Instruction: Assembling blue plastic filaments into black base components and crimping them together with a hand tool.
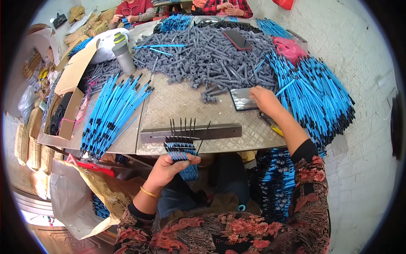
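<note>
Foremost, at your lap: your left hand (169,167), fingers and thumb clasped round one row of slim blue-and-black rods (179,147), held just before the table edge, black tips pointing away from you. Below the table on your right: stacked blue-and-black bundles (277,182). Low on your left: one translucent plastic sack (74,199).

On the table (169,101), near edge: one grey metal bar (220,132), a hole toward its right end, lying just beyond the held row. To the right: one pair of yellow-handled pliers (271,123). Just beyond these: one flat, dark-edged silvery tray (243,100), your right hand (264,99) at its right edge; whether you pinch it or merely rest there, you cannot tell from this view.

Flanking: a fan of loose blue rods (116,114) to the left, a larger heap of blue rods (311,97) to the right. Farther: one mound of grey plastic plugs (186,59), one dark phone (237,40) upon it; one grey bottle (124,55), upright; one pink plastic bag (289,49). Across the table: two co-workers, one in a red vest (132,7), one in a checked top (211,7)
</note>
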Demonstrator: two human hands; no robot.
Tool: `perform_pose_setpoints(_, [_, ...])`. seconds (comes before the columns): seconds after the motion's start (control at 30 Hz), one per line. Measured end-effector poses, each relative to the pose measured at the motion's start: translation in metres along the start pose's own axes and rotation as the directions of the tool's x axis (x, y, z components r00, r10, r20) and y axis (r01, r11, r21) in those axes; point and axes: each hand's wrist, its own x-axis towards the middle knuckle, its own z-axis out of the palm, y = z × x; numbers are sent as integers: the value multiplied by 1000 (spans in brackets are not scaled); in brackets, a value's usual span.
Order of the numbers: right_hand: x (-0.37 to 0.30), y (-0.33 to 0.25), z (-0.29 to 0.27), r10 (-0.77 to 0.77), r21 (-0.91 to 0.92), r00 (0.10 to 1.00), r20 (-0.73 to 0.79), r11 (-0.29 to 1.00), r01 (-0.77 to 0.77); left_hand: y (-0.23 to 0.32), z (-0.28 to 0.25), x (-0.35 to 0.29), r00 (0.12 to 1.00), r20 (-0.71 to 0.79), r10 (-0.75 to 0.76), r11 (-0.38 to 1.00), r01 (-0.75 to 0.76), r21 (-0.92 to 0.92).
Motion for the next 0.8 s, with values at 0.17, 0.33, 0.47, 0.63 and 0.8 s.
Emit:
perform_pose_setpoints(0.17, [2,4,2,0,1,1000,0,1000,0,-1,3,2,999,-31,9,1000,-9,-18])
perform_pose_setpoints(0.33, [0,0,-2,12,-28,1000,-8,1000,-12,-2,6,1,997,-70,11,1000,-13,-29])
perform_pose_setpoints(0.47, [2,-9,2,37,20,998,-50,999,-36,-4,5,0,996,-90,26,997,-32,-72])
perform_pose_setpoints(0.63, [-9,-39,-12,4,75,1000,-3,997,-4,-6,4,4,996,-90,18,998,-23,-53])
perform_pose_setpoints(0.8, [-27,-89,-7,-185,197,976,112,967,161,-9,1,6,997,-64,44,999,-44,-4])
